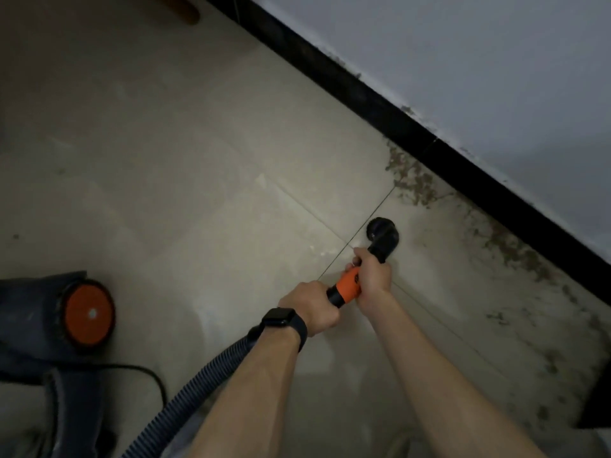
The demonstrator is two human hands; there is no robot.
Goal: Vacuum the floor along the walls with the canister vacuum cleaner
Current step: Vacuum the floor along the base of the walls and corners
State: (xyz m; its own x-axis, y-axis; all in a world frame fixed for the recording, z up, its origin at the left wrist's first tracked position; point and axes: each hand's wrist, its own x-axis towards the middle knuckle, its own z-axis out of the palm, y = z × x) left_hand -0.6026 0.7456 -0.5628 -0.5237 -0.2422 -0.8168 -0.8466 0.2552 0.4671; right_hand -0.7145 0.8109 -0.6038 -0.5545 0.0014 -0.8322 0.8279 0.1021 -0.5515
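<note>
Both hands hold the vacuum wand over a beige tiled floor (198,160). My left hand (312,307), with a black watch on its wrist, grips the hose end just behind the orange handle section (347,285). My right hand (372,276) grips the front of that orange section. The black round nozzle (383,234) sits on the floor a short way from the black baseboard (380,107). Brown dust and debris (413,180) lie along the baseboard, beyond the nozzle. The ribbed dark hose (198,378) runs back under my left forearm. The canister vacuum (66,325), dark with an orange round cap, stands at the lower left.
A white wall (479,61) rises above the baseboard and runs diagonally from top centre to lower right. More scattered debris (515,256) lines the floor toward the lower right. A black power cord (145,375) lies by the canister. A dark object (595,408) stands at the right edge.
</note>
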